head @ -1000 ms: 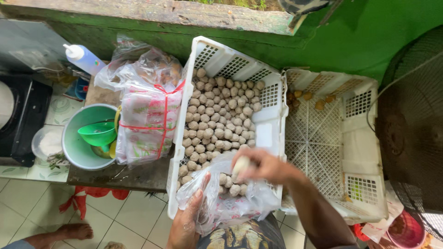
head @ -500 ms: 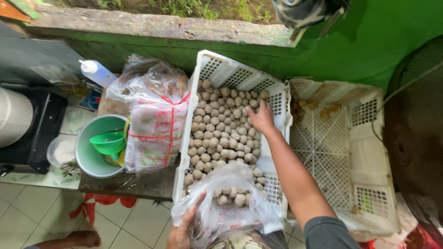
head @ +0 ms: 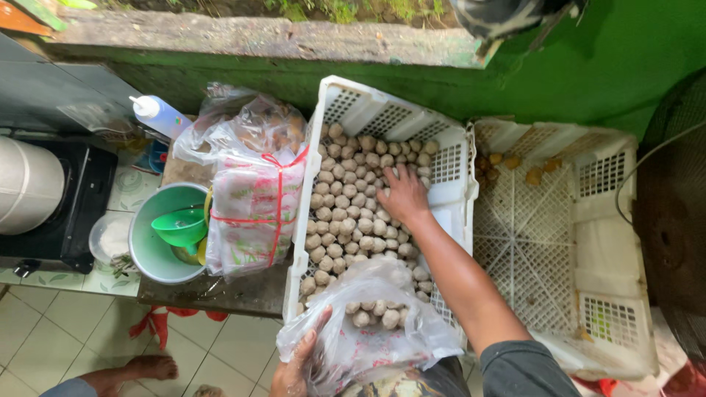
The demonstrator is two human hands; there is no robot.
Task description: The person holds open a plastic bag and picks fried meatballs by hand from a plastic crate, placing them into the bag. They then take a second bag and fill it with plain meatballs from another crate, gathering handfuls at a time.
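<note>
Item: bagging of pale beige round meatballs [head: 346, 213], step in hand.

Right hand [head: 403, 195]: laid palm-down on the meatballs in the white perforated plastic crate [head: 452, 158], toward the crate's far right corner. Fingers spread and curled into the pile; whether any ball is already gripped cannot be told from above.

Left hand [head: 298, 367]: at the crate's near edge, fingers closed on the rim of a clear thin plastic bag [head: 368, 334], holding its mouth open. A small heap of the same meatballs lies inside the bag.

Step, as judged: gathering a handful from the crate for the bag. The next move calls for closing the fingers round a few balls and carrying them back to the bag mouth, which the left hand must keep wide.

Surface: dark worn worktop [head: 220, 294], carrying the crate at its right end. At its left edge, a pale green round plastic bucket [head: 151, 254] with a green plastic funnel [head: 180, 224] in it. Between bucket and crate, a stack of filled clear packets tied with red string [head: 254, 213].

Second white perforated crate [head: 566, 242], right of the first, holds only a few yellowish pieces at its far edge.

Room: green painted wall [head: 625, 59], tiled floor [head: 73, 331], a black stove [head: 66, 198] at the left, a squeeze bottle [head: 158, 114] behind the packets.
</note>
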